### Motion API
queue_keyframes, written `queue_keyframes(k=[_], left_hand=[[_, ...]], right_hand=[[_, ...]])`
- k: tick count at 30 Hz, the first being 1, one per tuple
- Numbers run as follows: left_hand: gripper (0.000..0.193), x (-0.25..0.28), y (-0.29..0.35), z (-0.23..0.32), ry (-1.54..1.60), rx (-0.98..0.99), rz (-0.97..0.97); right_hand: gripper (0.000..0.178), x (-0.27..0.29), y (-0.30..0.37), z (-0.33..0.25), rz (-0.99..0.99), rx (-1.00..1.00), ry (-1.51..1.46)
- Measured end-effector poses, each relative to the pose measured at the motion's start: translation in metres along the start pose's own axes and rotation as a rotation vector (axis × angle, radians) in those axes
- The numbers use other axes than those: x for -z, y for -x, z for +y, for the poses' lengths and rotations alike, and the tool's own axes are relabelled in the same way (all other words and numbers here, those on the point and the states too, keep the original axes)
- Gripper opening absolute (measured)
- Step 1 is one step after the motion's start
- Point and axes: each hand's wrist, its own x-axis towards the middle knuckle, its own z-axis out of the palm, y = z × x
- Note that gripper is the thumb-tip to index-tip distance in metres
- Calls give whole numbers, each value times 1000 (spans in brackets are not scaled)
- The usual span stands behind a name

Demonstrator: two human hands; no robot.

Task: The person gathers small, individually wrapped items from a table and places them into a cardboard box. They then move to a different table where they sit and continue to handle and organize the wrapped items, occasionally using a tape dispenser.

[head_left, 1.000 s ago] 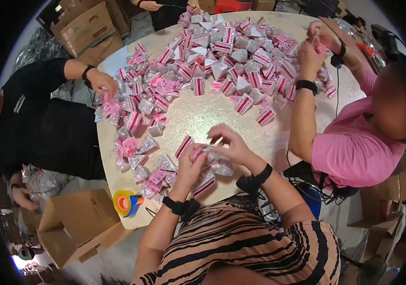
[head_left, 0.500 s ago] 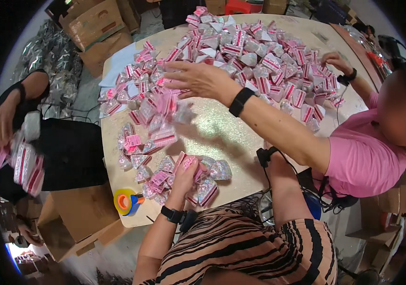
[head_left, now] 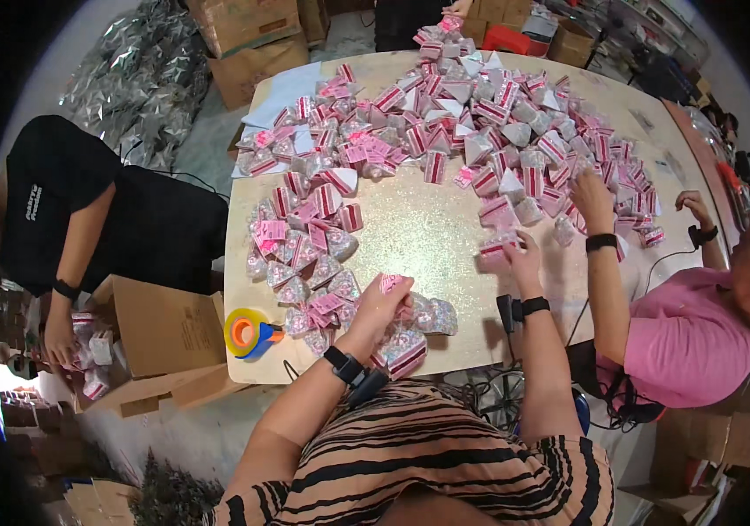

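Note:
My left hand point(head_left: 379, 314) is closed around the pink tags of a bunch of small glittery packets, and several of the packets point(head_left: 403, 349) stick out below and beside it near the table's front edge. At the right, my right hand point(head_left: 524, 261) grips one clear packet with a pink-and-white band point(head_left: 498, 249), thumb and fingers at its edge. Left of my left hand lies a cluster of similar packets point(head_left: 305, 250) with pink cards. A large heap of them point(head_left: 515, 118) spreads over the far part of the table.
A co-worker's hand point(head_left: 592, 200) reaches into the heap from the right. At the left, a person in black has a hand point(head_left: 59, 337) on packets beside an open cardboard box point(head_left: 169, 329). A tape roll in a dispenser point(head_left: 248, 333) sits on the table's point(head_left: 419, 219) front left corner.
The co-worker's arm has drawn back rightward, and the packets it was moving now lie at the left. My right hand has come up onto a packet. The person in black has lowered packets toward the box.

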Motion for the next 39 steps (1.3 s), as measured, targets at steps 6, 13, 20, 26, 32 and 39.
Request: queue_keyframes(k=[6, 13, 20, 26, 32, 39], left_hand=[[52, 7, -6, 4, 115, 97, -24], [21, 1, -3, 7, 221, -23, -91], [19, -26, 20, 19, 72, -185, -167], [41, -15, 14, 22, -170, -273, -291], [57, -13, 8, 19, -14, -326, -556], [27, -22, 16, 27, 41, 16, -515]], right_hand=[[43, -7, 76, -178, -550, 5, -425], [40, 4, 129, -224, -829, 408, -95], [27, -6, 123, -206, -557, 53, -363], [20, 8, 131, -223, -720, 89, -370], [18, -8, 134, -235, -501, 565, -134], [26, -13, 131, -225, -464, 797, 59]])
